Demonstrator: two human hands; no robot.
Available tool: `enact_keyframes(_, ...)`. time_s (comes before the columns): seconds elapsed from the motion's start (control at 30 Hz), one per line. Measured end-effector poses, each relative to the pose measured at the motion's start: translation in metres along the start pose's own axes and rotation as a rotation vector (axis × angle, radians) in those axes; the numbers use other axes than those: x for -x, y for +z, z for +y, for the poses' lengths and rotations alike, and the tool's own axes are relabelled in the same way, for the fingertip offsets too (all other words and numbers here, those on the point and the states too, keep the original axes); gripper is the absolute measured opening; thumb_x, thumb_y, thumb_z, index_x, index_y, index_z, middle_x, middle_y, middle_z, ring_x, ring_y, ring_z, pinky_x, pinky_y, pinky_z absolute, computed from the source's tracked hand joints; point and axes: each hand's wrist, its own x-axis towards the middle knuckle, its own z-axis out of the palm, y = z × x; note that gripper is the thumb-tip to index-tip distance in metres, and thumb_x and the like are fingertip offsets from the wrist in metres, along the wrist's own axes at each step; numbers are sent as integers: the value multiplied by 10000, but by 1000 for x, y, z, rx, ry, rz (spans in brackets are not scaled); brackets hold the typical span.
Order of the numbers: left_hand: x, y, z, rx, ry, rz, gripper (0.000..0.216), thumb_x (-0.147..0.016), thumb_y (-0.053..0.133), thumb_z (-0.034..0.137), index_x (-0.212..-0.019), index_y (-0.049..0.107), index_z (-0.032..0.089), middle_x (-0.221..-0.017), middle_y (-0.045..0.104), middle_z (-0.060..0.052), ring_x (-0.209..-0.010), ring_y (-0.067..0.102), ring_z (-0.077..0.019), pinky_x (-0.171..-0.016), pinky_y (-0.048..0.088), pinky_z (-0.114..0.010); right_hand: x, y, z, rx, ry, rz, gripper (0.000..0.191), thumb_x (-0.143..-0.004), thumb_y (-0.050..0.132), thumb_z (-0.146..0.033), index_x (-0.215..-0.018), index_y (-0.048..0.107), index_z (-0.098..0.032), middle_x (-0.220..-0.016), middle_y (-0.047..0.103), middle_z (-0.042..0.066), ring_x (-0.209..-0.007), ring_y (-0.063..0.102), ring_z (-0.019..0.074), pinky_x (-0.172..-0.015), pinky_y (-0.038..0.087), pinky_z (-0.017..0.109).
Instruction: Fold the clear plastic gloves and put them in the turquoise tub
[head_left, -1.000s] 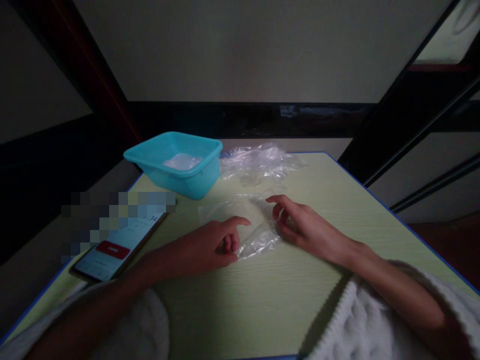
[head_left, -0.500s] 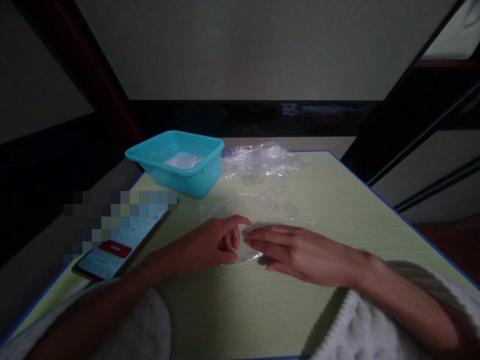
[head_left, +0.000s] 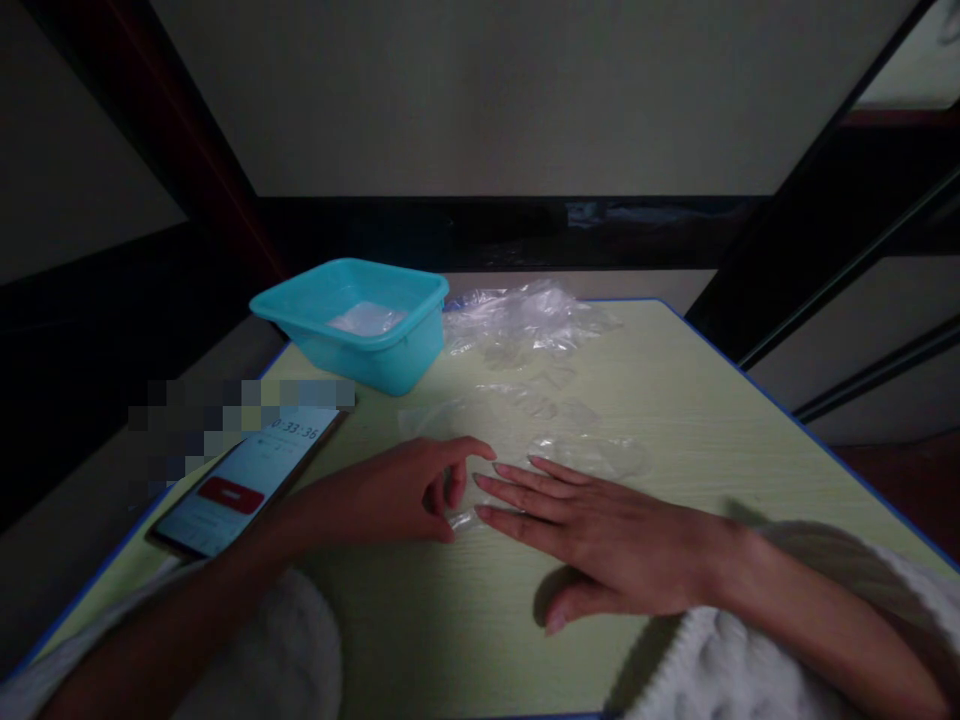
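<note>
My spread right hand [head_left: 607, 540] lies over a thin, clear, wrinkled plastic film [head_left: 589, 455]

I judge this step to be smoothing: the film lies low on the table just in front of me, and my right hand is palm down across its near side, fingers fanned, thumb out wide, gripping nothing that I can see. My left hand [head_left: 409, 490] is half curled at the film's near left part, forefinger and thumb apart; I cannot tell whether the tucked fingers pinch any of it. Nor can I tell if this is one sheet or several. As I see it, the next move calls for light, even pressure, since stuff this flimsy looks ready to crease or slide.

The surface is a pale yellow-green table [head_left: 720, 420] with a blue edge. Beyond the film sits a loose, shiny heap of crumpled clear plastic [head_left: 532, 320]; just left of that stands a turquoise rectangular plastic tub [head_left: 412, 360] with a flat whitish piece [head_left: 367, 318] inside. Nearer, on my left, a dark-edged phone [head_left: 240, 490] shows running-clock digits and a red button.

The room is dim: a plain grey panel [head_left: 480, 100] faces me, crossed below by a glossy black band [head_left: 495, 235].
</note>
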Motion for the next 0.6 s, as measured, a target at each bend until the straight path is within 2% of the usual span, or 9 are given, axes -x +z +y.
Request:
enact_keyframes(0.2, 7, -5, 3, -71, -30, -43, 386, -630, 552, 105, -1005, 537, 195, -697, 553, 65, -611, 539, -114, -511, 367, -181, 0, 2, 2, -22, 1, 16, 694, -869, 487, -462, -1433, 225, -152, -1503, 118, 129, -1390, 57, 221, -1115, 68, 477)
enact_keyframes(0.37, 8, -9, -1, -80, -42, -80, 457, -612, 605, 111, -1054, 536, 200, -692, 572, 63, -609, 555, -126, -514, 386, -189, -1, 3, 3, -35, 6, -43, 730, -862, 479, -494, -1436, 203, -137, -1506, 67, 129, -1389, 7, 230, -1114, 48, 483)
enact_keyframes(0.5, 11, -13, -3, -91, -58, -94, 551, -604, 637, 108, -1130, 517, 218, -714, 581, 63, -608, 553, -124, -507, 389, -185, -2, 0, 3, -42, -2, -28, 758, -850, 473, -532, -1435, 207, -129, -1506, 72, 125, -1388, 7, 226, -1118, 50, 469)
enact_keyframes(0.6, 12, -13, 1, -120, -26, -40, 563, -658, 622, 152, -1199, 488, 232, -720, 562, 76, -587, 527, -101, -511, 375, -176, -1, -9, 4, -36, -9, -12, 780, -857, 458, -536, -1433, 189, -85, -1502, 118, 132, -1389, 63, 200, -1130, 85, 412)
